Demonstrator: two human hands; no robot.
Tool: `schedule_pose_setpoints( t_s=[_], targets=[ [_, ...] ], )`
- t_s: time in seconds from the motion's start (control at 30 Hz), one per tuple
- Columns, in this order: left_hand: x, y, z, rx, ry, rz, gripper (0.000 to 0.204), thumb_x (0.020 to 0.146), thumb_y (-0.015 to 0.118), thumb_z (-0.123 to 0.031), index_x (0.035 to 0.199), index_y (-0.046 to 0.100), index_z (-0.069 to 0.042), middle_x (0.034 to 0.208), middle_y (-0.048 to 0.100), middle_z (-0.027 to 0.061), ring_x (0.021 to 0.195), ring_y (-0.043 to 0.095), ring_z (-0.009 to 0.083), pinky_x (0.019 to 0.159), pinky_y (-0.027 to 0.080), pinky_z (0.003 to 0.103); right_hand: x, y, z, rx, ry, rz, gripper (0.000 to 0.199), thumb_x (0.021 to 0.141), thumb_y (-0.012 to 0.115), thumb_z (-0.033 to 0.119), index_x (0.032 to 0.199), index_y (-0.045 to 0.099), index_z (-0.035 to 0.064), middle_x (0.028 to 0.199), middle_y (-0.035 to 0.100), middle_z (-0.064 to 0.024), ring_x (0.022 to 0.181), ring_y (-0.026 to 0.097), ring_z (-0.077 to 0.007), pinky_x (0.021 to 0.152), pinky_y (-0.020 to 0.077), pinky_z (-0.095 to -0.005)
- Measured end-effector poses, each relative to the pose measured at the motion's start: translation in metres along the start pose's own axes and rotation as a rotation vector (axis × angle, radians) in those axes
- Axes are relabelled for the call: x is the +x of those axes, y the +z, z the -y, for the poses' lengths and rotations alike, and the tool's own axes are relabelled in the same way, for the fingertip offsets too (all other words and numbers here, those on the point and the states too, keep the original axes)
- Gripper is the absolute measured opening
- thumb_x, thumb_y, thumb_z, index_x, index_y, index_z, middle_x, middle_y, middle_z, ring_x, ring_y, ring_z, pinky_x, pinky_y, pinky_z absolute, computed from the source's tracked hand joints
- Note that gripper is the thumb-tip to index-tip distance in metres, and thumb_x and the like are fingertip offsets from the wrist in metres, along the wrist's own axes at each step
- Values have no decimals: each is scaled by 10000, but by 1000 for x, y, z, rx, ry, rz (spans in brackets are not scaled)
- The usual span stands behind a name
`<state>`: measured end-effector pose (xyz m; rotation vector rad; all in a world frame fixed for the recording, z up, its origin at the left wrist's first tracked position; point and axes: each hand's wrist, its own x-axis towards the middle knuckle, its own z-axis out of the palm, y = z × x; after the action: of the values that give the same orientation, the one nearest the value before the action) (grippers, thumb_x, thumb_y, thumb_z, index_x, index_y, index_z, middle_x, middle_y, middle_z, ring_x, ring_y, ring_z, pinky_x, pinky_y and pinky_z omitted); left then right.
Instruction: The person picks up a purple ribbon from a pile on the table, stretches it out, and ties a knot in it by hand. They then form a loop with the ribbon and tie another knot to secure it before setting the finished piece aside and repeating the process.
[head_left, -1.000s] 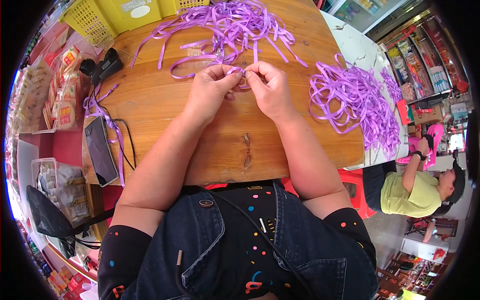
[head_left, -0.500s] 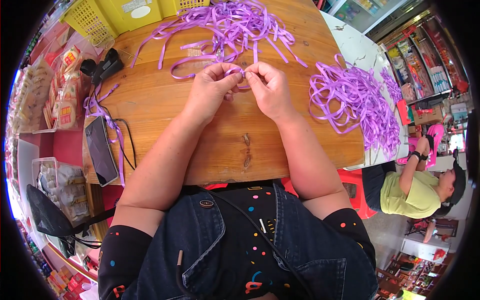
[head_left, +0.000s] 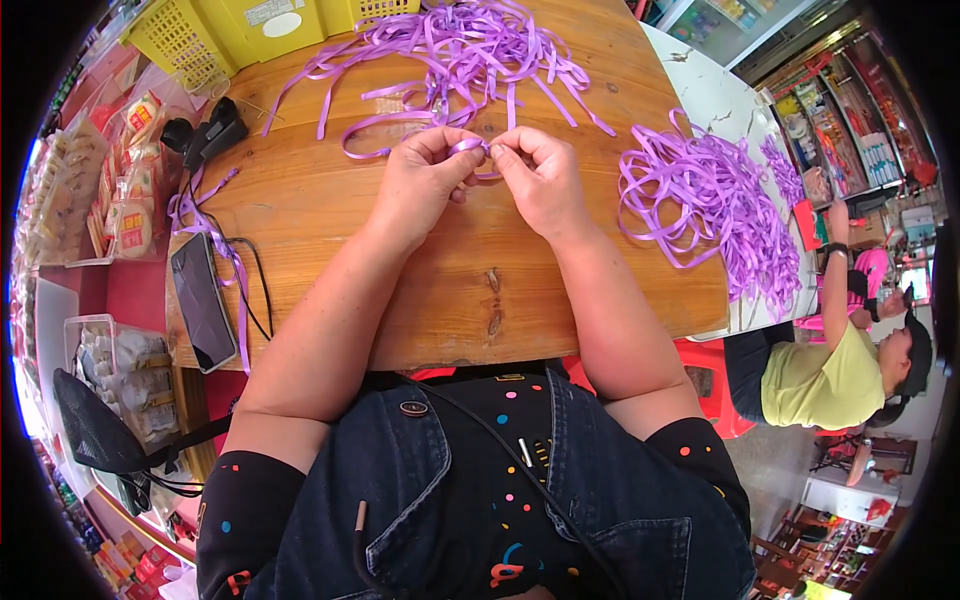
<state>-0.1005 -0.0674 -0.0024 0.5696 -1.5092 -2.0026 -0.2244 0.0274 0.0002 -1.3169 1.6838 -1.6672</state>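
Note:
A narrow purple ribbon strap [head_left: 466, 147] is pinched between my two hands above the wooden table [head_left: 440, 290]. My left hand [head_left: 425, 180] grips it between thumb and index finger, with the other fingers curled under. Meeting it at the fingertips, my right hand [head_left: 541, 182] pinches the same strap at what looks like a small joint or fitting, too small to make out. Just beyond my hands lies a tangled heap of purple straps [head_left: 480, 55], one loop reaching toward my left hand. A second large heap of purple straps [head_left: 720, 200] spreads at the right.
A yellow plastic basket [head_left: 270, 35] stands at the far left of the table. Near the left edge lie a phone [head_left: 203, 300], a black cable and a black device [head_left: 205, 130]. Packaged goods fill bins at left. A person in a yellow shirt [head_left: 825, 385] sits at right.
My hands stay nearly in place; the strap between them has shifted slightly. At right, the person in yellow has stretched one arm out toward the white table.

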Motion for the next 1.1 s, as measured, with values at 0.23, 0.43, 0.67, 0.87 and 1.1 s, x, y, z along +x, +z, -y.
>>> schedule_pose_setpoints(
  t_s=[0.23, 0.43, 0.67, 0.87, 1.1],
  targets=[
    [0, 1, 1, 14, 8, 20, 65, 852, 630, -112, 880, 614, -56, 731, 594, -17, 616, 559, 46, 489, 405, 180, 0, -1, -3, -13, 14, 1, 79, 853, 574, 43, 794, 603, 1, 688, 544, 40, 623, 467, -20, 545, 378, -183],
    [0, 1, 1, -24, -13, 20, 74, 851, 629, -124, 865, 609, -54, 707, 578, -17, 570, 507, 44, 488, 400, 180, -1, 5, 3, -137, -121, -110, 35, 822, 607, 31, 794, 596, 12, 689, 547, 34, 601, 467, -19, 517, 379, -183],
    [2, 1, 1, -106, -39, -74, 70, 849, 621, -110, 859, 608, -43, 689, 571, -9, 561, 497, 51, 497, 391, 189, -2, 8, 9, -189, -250, -160, 26, 787, 631, 5, 783, 605, 10, 681, 556, 19, 569, 467, -26, 489, 370, -187],
    [2, 3, 1, -57, -12, -82, 74, 850, 621, -111, 859, 612, -38, 700, 579, -8, 566, 498, 50, 501, 391, 184, 0, 10, 8, -255, -310, -167, 23, 772, 640, -7, 778, 620, 1, 669, 574, -6, 541, 463, -41, 467, 356, -201],
    [1, -2, 4, 35, 6, -26, 76, 861, 620, -133, 894, 623, -64, 773, 630, -1, 668, 576, 58, 560, 420, 182, -2, 10, 9, -256, -288, -173, 19, 774, 636, -9, 773, 618, -4, 665, 575, -13, 542, 468, -45, 468, 359, -203]
  ],
)
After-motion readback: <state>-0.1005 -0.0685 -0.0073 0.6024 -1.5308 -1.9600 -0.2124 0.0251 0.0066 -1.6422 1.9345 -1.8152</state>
